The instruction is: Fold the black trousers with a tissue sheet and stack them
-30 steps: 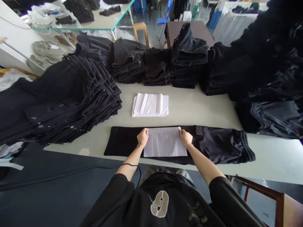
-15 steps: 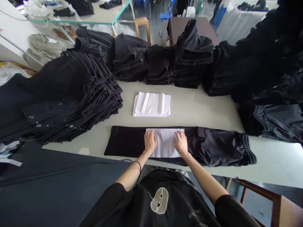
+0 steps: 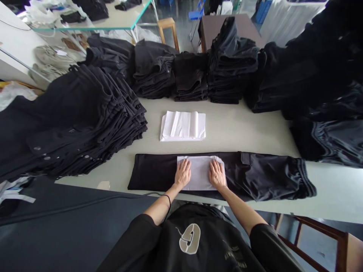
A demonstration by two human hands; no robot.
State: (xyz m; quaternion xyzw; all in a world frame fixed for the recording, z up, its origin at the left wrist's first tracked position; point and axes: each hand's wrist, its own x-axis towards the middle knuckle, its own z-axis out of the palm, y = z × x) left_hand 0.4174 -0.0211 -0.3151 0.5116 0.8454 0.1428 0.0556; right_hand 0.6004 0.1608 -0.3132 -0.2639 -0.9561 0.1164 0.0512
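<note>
A pair of black trousers [image 3: 272,175], folded lengthwise, lies across the table in front of me, its gathered waistband at the right. On its middle rests a white sheet of paper [image 3: 200,173]. My left hand [image 3: 183,173] lies flat over the sheet's left side, fingers stretched out. Over its right side my right hand [image 3: 217,175] is also flat, with the fingers slightly spread. Neither hand grasps anything. Just beyond the trousers sits a stack of white sheets [image 3: 183,125], the top one loosely folded.
A wide pile of black garments [image 3: 85,121] covers the table's left. Folded black stacks [image 3: 190,77] line the back, and more dark clothing [image 3: 337,139] is heaped at the right. A brown wooden stool [image 3: 320,226] stands below the table's right edge. A cable [image 3: 93,202] runs to my left wrist.
My fingers were bent on the paper and are now stretched flat over it. The sheet looks smoother, with its upper right corner bent. The view has shifted slightly.
</note>
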